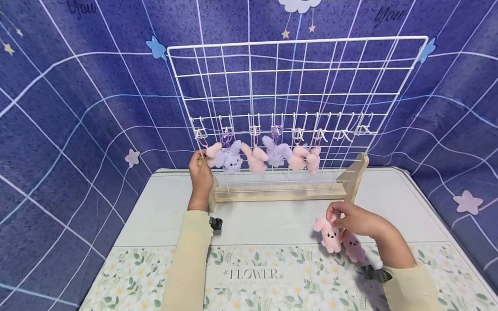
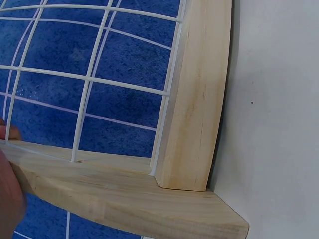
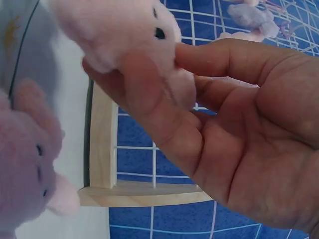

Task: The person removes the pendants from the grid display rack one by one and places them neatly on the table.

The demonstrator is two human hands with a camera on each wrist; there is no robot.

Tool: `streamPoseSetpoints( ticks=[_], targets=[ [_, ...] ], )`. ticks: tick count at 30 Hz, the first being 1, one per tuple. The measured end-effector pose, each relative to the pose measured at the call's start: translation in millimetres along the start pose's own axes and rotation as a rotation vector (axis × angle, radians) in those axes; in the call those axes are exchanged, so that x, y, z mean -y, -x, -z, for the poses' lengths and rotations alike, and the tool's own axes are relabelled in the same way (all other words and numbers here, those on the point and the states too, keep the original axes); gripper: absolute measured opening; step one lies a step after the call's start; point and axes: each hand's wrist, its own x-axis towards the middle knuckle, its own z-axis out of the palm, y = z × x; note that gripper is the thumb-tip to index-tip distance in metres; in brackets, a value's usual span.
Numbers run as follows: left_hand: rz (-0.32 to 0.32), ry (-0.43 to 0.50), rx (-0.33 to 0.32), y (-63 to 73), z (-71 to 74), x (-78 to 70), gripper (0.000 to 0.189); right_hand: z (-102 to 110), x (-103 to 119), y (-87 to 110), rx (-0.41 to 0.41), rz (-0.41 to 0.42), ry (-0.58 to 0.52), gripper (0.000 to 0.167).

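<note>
In the head view my left hand [image 1: 200, 179] is at the left end of a white wire grid rack [image 1: 264, 93]. In the left wrist view its fingers [image 2: 9, 191] grip the wooden side post [image 2: 107, 196] of the rack's stand. My right hand [image 1: 355, 220] pinches a pink plush keychain [image 1: 330, 238] by its upper part, the dark eyes facing out. A second pink plush keychain [image 1: 353, 247] lies on the table just under that hand. The right wrist view shows the held plush [image 3: 127, 37] between thumb and fingers, with the other plush [image 3: 25, 164] at the left.
Pink and lilac plush keychains [image 1: 254, 159] hang in a row from hooks on the grid. Bare white hooks [image 1: 344, 134] are at its right end. A wooden base bar [image 1: 280, 196] runs along the bottom. Below lies a flower-printed mat [image 1: 249, 259]; blue patterned cloth [image 1: 97, 129] surrounds the table.
</note>
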Motion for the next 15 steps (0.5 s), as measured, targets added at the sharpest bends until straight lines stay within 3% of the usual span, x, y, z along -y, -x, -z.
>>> streamPoseSetpoints(
  ticks=[6,11,15],
  targets=[
    [0.025,0.015,0.002,-7.0,4.1,23.1,0.030,-2,-7,-0.1,0.060,-0.034,0.010,0.013],
    [0.022,0.013,-0.008,-7.9,4.5,27.9,0.030,-6,-9,0.1,0.064,-0.055,0.041,0.014],
    [0.007,-0.006,-0.003,-7.2,4.3,27.8,0.026,-7,-12,-2.9,0.058,-0.012,0.089,0.014]
  ],
)
